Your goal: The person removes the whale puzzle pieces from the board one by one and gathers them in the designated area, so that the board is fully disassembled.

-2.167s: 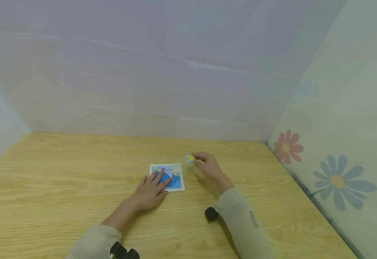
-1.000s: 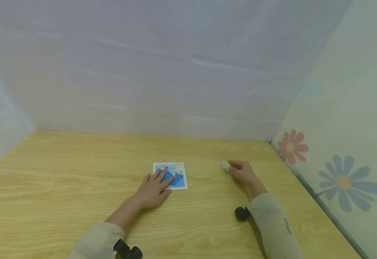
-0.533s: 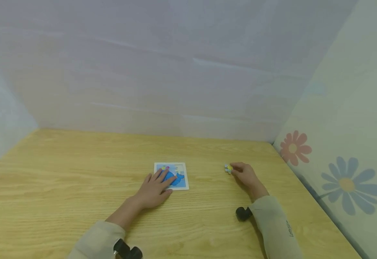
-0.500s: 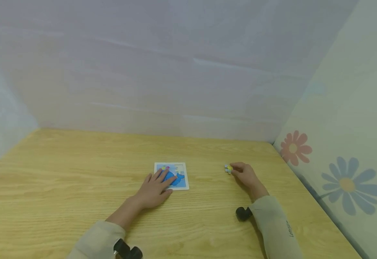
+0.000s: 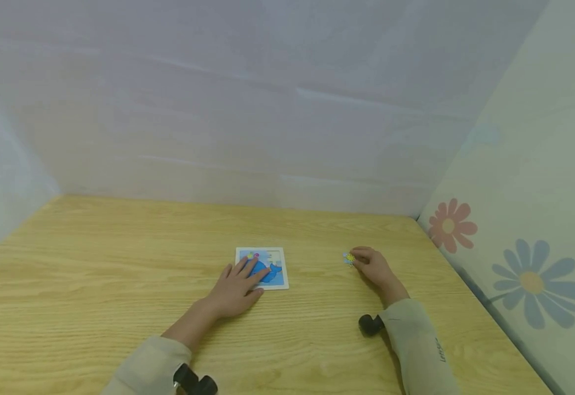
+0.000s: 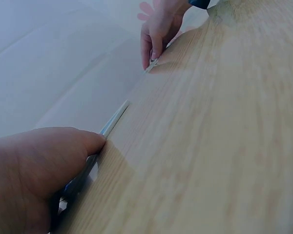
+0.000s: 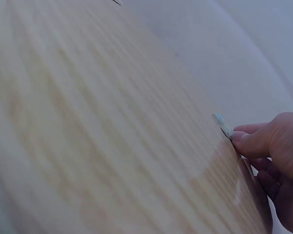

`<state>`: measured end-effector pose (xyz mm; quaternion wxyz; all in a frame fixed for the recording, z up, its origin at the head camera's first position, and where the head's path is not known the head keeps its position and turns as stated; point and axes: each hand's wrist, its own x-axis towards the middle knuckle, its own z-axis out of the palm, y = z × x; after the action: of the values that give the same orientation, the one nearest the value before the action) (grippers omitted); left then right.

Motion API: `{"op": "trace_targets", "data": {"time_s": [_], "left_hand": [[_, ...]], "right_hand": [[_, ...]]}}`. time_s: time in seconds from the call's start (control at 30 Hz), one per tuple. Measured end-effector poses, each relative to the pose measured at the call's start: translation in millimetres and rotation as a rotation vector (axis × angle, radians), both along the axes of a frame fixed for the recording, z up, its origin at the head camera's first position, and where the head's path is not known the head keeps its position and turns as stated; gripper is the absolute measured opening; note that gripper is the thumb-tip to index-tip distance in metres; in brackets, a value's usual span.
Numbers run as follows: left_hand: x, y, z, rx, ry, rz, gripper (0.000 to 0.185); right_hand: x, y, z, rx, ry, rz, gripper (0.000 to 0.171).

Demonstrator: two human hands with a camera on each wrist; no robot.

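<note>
**One hand steadies whale puzzle as the other holds a lone piece**

A person's left hand (image 5: 232,288) lies flat on a small framed whale jigsaw puzzle (image 5: 266,267) at the middle of a wooden table (image 5: 95,274), fingers straight and spread over the board's near left part, pressing rather than gripping. Well apart to the right, the right hand (image 5: 373,266) pinches a small puzzle piece (image 5: 348,258) with a yellow sun on it between thumb and fingertips, low at the tabletop; whether the piece touches the wood cannot be told. The right wrist view shows the piece (image 7: 222,126) tilted, edge-on, at the fingertips (image 7: 244,141). Beige sleeves cover both forearms. A flower-patterned panel (image 5: 514,274) lines the table's right side.
</note>
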<state>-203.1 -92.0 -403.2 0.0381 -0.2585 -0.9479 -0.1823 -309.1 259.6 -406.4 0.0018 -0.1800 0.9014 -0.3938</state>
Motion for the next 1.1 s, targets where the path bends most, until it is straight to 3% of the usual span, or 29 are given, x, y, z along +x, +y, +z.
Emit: {"op": "trace_targets", "data": {"time_s": [0.2,0.37,0.43,0.63,0.9,1.1], "left_hand": [[0.1,-0.6,0.4,0.011,0.001,-0.003,0.046],[-1.9,-0.7,-1.7,0.015,0.005,-0.001,0.045],[-2.9,-0.3,-3.1,0.028,0.003,0.003,0.045],[-3.7,-0.2,-4.6,0.072,0.005,0.02,0.044],[-3.5,-0.5,0.2,0.133,0.007,0.054,0.042],[-5.1,0.4,2.9,0.18,0.009,0.05,0.04]], "right_hand": [[-0.2,-0.9,-1.0,-0.027,-0.027,-0.004,0.031],[1.4,-0.8,-0.3,-0.286,-0.251,-0.04,0.037],[2.0,-0.2,1.7,-0.338,-0.299,-0.058,0.039],[2.1,-0.2,13.1,-0.141,-0.159,-0.024,0.042],[1.4,-20.8,34.9,-0.092,-0.103,0.012,0.049],[3.4,-52.3,44.7,-0.12,-0.108,0.044,0.046]]}}
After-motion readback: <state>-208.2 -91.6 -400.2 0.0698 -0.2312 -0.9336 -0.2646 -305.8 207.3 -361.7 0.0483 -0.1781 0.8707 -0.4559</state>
